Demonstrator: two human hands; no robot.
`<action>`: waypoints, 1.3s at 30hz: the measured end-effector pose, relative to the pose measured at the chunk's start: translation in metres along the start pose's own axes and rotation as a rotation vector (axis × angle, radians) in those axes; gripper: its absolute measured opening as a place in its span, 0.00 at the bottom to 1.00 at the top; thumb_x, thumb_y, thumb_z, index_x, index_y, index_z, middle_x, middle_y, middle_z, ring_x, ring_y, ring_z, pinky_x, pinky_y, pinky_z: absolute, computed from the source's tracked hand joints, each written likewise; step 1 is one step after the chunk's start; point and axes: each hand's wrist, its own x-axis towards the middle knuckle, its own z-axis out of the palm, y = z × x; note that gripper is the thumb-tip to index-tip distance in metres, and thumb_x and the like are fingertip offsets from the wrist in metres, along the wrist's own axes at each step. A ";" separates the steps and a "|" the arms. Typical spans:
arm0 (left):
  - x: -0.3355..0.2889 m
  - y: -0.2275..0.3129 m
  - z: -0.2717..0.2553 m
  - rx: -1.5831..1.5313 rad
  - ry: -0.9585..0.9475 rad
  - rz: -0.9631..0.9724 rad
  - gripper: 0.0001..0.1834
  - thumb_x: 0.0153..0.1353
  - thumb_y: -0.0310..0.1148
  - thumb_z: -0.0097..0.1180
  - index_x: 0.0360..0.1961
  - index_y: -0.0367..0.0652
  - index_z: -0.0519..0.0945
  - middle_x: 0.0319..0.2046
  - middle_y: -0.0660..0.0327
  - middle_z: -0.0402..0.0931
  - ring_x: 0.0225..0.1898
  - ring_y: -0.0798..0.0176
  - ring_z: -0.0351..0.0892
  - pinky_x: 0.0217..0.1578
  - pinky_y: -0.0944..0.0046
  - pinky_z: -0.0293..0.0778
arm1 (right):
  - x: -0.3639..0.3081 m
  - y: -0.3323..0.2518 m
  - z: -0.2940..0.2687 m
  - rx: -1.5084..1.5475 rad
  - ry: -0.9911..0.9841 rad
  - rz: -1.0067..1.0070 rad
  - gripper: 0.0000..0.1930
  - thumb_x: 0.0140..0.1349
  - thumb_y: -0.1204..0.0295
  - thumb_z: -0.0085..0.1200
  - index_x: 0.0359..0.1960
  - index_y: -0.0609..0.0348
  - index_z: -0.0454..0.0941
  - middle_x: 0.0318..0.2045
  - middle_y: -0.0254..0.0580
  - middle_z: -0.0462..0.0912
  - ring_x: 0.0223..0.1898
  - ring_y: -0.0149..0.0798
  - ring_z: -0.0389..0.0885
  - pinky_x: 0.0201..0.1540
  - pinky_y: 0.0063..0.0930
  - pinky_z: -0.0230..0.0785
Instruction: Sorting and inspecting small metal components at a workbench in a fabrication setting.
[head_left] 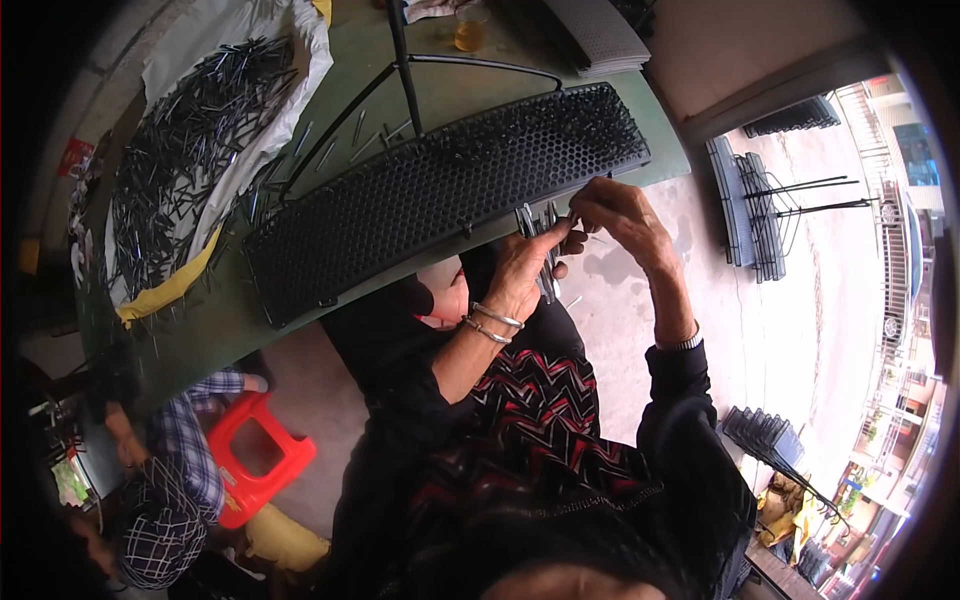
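My left hand (515,280) is closed around a bundle of thin shiny metal pins (548,286), whose ends stick out above and below the fingers. Beside it, my right hand (632,222) has thumb and fingers pinched together near the left thumb; whatever lies between those fingertips is too small to make out. Just beyond both hands, a long black perforated rack (390,225) rests at a slant on the green table. Its holes look vacant along the left and middle, while dark pins (590,118) crowd the far right part. A black metal frame rises from the rack's far side.
An open white sack (308,85) full of dark pins lies at the left, with loose pins nearby. A glass of amber liquid (468,36) and stacked perforated sheets (600,40) stand at the back. A red stool (265,470) and another person (165,500) are lower left.
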 end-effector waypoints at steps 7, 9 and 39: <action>0.004 0.001 0.001 -0.229 -0.014 -0.104 0.12 0.62 0.37 0.56 0.44 0.45 0.77 0.37 0.58 0.80 0.35 0.68 0.79 0.28 0.67 0.73 | 0.017 -0.003 -0.009 -0.130 0.569 -0.172 0.06 0.62 0.76 0.49 0.36 0.66 0.76 0.26 0.40 0.83 0.30 0.30 0.81 0.35 0.22 0.72; 0.008 -0.004 -0.001 -0.225 -0.021 -0.104 0.13 0.62 0.39 0.57 0.43 0.44 0.77 0.34 0.58 0.81 0.33 0.67 0.79 0.27 0.67 0.73 | 0.027 0.003 -0.010 -0.143 0.628 -0.197 0.06 0.62 0.76 0.49 0.37 0.65 0.76 0.27 0.40 0.83 0.31 0.31 0.82 0.36 0.22 0.73; 0.007 -0.008 -0.003 -0.294 0.038 -0.036 0.06 0.60 0.32 0.58 0.34 0.41 0.78 0.23 0.62 0.75 0.23 0.71 0.72 0.18 0.74 0.64 | 0.044 0.021 -0.004 -0.866 0.785 -0.384 0.07 0.58 0.67 0.57 0.38 0.49 0.82 0.31 0.40 0.75 0.36 0.43 0.76 0.38 0.35 0.67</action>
